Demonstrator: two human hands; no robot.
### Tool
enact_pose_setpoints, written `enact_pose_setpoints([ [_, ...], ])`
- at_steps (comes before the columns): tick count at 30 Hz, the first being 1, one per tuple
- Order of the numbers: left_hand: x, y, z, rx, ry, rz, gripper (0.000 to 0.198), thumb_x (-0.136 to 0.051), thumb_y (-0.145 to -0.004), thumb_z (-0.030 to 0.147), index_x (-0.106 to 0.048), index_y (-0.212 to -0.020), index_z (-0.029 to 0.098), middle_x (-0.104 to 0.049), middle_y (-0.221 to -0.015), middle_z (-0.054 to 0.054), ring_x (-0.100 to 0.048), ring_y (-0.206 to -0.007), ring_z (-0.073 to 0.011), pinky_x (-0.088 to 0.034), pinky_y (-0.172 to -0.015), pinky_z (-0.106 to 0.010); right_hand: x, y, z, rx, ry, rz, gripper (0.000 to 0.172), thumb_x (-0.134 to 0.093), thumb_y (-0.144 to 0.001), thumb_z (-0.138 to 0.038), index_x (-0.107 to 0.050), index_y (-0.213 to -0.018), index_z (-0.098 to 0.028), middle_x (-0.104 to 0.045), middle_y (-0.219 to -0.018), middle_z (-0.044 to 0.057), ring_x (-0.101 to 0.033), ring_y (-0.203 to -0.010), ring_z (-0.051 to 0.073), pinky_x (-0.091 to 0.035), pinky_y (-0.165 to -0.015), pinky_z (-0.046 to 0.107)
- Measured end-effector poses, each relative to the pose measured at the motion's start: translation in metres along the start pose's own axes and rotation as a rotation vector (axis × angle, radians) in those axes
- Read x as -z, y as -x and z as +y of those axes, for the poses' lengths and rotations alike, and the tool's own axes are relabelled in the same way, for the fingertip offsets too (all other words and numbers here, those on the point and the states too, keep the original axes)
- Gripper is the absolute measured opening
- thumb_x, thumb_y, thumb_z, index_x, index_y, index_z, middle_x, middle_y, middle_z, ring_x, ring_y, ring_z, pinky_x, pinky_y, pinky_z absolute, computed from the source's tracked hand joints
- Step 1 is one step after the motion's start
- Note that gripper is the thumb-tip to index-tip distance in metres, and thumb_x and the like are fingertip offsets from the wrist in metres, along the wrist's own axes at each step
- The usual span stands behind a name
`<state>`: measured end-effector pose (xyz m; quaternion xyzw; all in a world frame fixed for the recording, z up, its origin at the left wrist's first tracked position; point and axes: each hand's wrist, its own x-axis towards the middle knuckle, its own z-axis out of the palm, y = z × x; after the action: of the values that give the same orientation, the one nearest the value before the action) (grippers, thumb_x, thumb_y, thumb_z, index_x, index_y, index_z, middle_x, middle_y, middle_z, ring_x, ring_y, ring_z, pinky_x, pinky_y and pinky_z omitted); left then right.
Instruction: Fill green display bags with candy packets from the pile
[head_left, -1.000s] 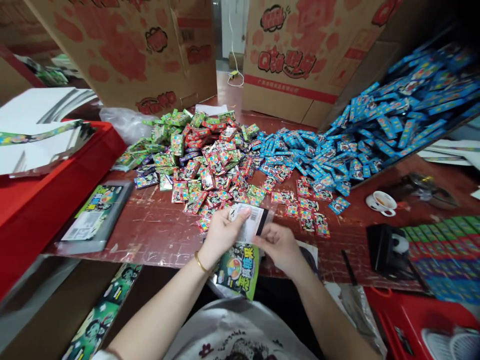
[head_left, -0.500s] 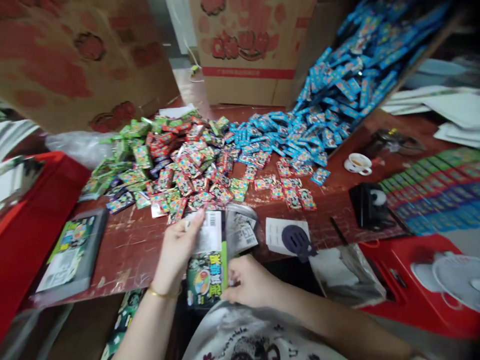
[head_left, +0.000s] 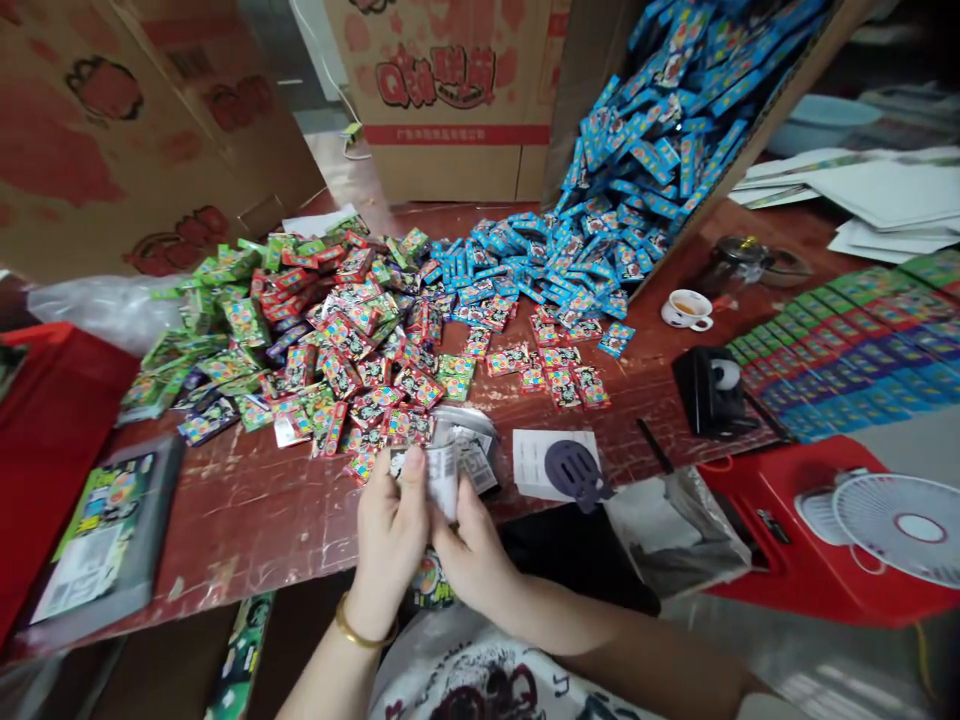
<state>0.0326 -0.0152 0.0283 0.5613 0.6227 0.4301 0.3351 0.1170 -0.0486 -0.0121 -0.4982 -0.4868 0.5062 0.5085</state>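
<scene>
A flat printed candy bag with a white barcode panel is held between my two hands at the table's front edge. My left hand grips its left side, thumb on top. My right hand closes on its right side, and both hands nearly meet over its middle. Part of the print shows below them; the rest is covered. Just beyond my fingers lie a clear bag with a printed label and the heap of small red, green and purple candy packets.
Blue packets spill from a tilted carton on the right. Cardboard boxes stand behind. A stack of printed bags lies left beside a red bin. A tape dispenser, cup and white fan are right.
My right hand has moved up along the bag, close to my left hand. The bag now appears bent between them and more covered. The view has shifted slightly to the right.
</scene>
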Motion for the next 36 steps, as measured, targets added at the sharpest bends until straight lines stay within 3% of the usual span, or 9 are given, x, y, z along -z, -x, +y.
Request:
enact_pose_setpoints([
  [4,0.003,0.001,0.002,-0.049,-0.041,0.026,0.027,-0.039,-0.091,0.043,-0.046,-0.077,0.021,-0.047,-0.067,0.004,-0.043,-0.059,-0.0139,-0.036,-0.056,-0.024,0.006,0.002,-0.001,0.047,-0.046,0.033,0.024,-0.048,-0.088,-0.029,-0.051,-0.11,-0.019,-0.066,-0.097,0.009,-0.062,-0.09,0.02,-0.048,-0.084,0.029],
  [9,0.007,-0.008,0.005,-0.018,-0.064,0.19,0.028,-0.033,-0.093,0.045,-0.043,-0.08,0.022,-0.046,-0.076,0.002,-0.046,-0.07,-0.0169,-0.038,-0.067,-0.028,0.012,-0.004,-0.009,0.146,0.057,0.003,0.028,-0.041,-0.092,-0.027,-0.053,-0.115,-0.02,-0.064,-0.107,0.011,-0.059,-0.101,0.022,-0.045,-0.088,0.031],
  [12,0.005,-0.009,0.004,0.039,-0.083,0.266,0.03,-0.031,-0.093,0.045,-0.042,-0.077,0.023,-0.044,-0.076,0.002,-0.047,-0.072,-0.017,-0.04,-0.069,-0.028,0.014,-0.007,-0.009,0.155,0.115,-0.031,0.03,-0.036,-0.093,-0.029,-0.057,-0.112,-0.019,-0.067,-0.095,0.01,-0.062,-0.089,0.022,-0.047,-0.08,0.03],
  [17,0.03,-0.002,-0.033,-0.09,-0.163,-0.118,0.033,-0.021,-0.096,0.039,-0.048,-0.1,0.02,-0.055,-0.088,-0.004,-0.055,-0.083,-0.0195,-0.046,-0.077,-0.033,0.05,0.0,0.007,-0.12,0.046,-0.104,0.035,-0.046,-0.087,-0.048,-0.06,-0.088,-0.016,-0.065,-0.075,0.004,-0.059,-0.07,0.018,-0.045,-0.064,0.025],
  [19,0.045,0.003,-0.061,-0.146,-0.388,-0.25,0.031,-0.031,-0.094,0.039,-0.052,-0.106,0.019,-0.06,-0.097,-0.007,-0.057,-0.094,-0.0232,-0.045,-0.085,-0.04,0.072,0.005,0.015,-0.302,-0.009,-0.134,0.042,-0.052,-0.081,-0.056,-0.061,-0.08,-0.015,-0.065,-0.072,0.004,-0.058,-0.068,0.018,-0.045,-0.062,0.025],
  [22,0.057,0.012,-0.096,-0.255,-0.723,-0.262,0.039,-0.047,-0.087,0.043,-0.053,-0.116,0.017,-0.058,-0.116,-0.013,-0.052,-0.108,-0.0299,-0.042,-0.092,-0.048,0.093,0.01,0.02,-0.46,-0.022,-0.174,0.049,-0.052,-0.078,-0.062,-0.061,-0.074,-0.015,-0.064,-0.07,0.003,-0.058,-0.068,0.019,-0.045,-0.063,0.027],
  [26,0.052,0.022,-0.112,-0.378,-0.935,-0.218,0.057,-0.051,-0.084,0.048,-0.048,-0.128,0.012,-0.054,-0.125,-0.018,-0.049,-0.114,-0.0335,-0.036,-0.099,-0.052,0.096,0.006,0.016,-0.374,0.179,-0.245,0.049,-0.048,-0.081,-0.062,-0.061,-0.074,-0.016,-0.066,-0.075,0.005,-0.059,-0.079,0.022,-0.045,-0.069,0.029],
  [31,0.041,0.03,-0.11,-0.361,-0.906,-0.19,0.086,-0.055,-0.071,0.067,-0.043,-0.132,0.008,-0.053,-0.122,-0.022,-0.049,-0.113,-0.0373,-0.039,-0.095,-0.054,0.085,-0.005,0.018,-0.314,0.217,-0.305,0.049,-0.043,-0.084,-0.061,-0.062,-0.084,-0.016,-0.068,-0.084,0.007,-0.06,-0.084,0.024,-0.046,-0.076,0.032],
  [36,0.032,0.033,-0.113,-0.22,-0.841,-0.24,0.086,-0.058,-0.066,0.07,-0.049,-0.126,0.009,-0.054,-0.112,-0.019,-0.054,-0.104,-0.0361,-0.045,-0.086,-0.05,0.085,-0.028,0.026,-0.237,0.25,-0.145,0.05,-0.044,-0.081,-0.065,-0.06,-0.08,-0.017,-0.066,-0.082,0.007,-0.059,-0.086,0.025,-0.045,-0.075,0.033],
])
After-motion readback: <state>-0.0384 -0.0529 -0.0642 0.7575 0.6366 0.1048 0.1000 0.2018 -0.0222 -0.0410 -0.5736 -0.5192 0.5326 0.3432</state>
